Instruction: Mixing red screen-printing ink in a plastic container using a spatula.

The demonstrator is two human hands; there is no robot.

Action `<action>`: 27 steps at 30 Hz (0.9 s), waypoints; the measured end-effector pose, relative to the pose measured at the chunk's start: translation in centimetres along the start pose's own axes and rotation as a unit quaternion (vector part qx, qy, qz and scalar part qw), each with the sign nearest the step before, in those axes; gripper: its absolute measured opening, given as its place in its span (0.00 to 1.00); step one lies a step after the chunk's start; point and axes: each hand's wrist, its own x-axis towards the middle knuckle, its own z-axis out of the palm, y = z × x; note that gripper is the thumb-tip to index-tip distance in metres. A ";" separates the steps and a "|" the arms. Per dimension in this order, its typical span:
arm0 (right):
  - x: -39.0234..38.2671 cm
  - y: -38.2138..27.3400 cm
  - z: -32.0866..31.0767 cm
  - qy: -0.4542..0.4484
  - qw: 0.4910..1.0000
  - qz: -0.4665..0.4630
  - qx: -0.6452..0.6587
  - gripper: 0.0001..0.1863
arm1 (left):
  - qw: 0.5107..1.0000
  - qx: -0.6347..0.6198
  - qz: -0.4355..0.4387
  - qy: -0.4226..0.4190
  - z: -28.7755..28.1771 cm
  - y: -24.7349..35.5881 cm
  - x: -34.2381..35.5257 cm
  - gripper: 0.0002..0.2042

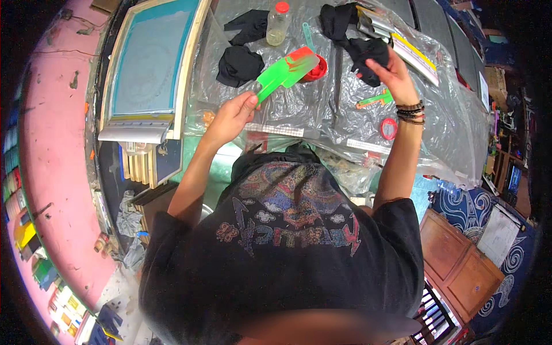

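Note:
My left hand (234,118) grips the handle end of a bright green plastic scraper (276,75), its wide end smeared with red and raised toward the table's middle. Partly behind that end is a red tub (318,70). At the right, my right hand (394,73) has its fingers closed on a crumpled black cloth (368,56). Just below this hand lies a small green tool with orange smears (375,99). A round red-rimmed lid (388,129) rests nearer to me. Beyond the scraper lies a thin teal spatula (307,35).
Clear plastic sheeting (230,109) covers the table. Two black cloth bundles (240,65) and a jar with a red lid (278,27) stand at the back. A framed printing screen (152,63) with a squeegee (138,129) is at left; more squeegees (415,60) lie back right.

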 end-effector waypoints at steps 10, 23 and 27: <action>1.4 -1.9 1.5 -0.043 0.988 -0.037 -0.141 0.10 | 0.994 0.094 -0.005 0.051 2.3 0.1 2.8 0.20; 4.3 -2.2 8.7 0.010 0.915 -0.127 -0.383 0.11 | 0.978 0.192 0.048 0.061 4.2 1.7 3.9 0.17; 3.4 -2.7 10.2 0.100 0.868 -0.080 -0.481 0.14 | 0.979 0.188 0.054 0.061 4.0 1.7 3.7 0.17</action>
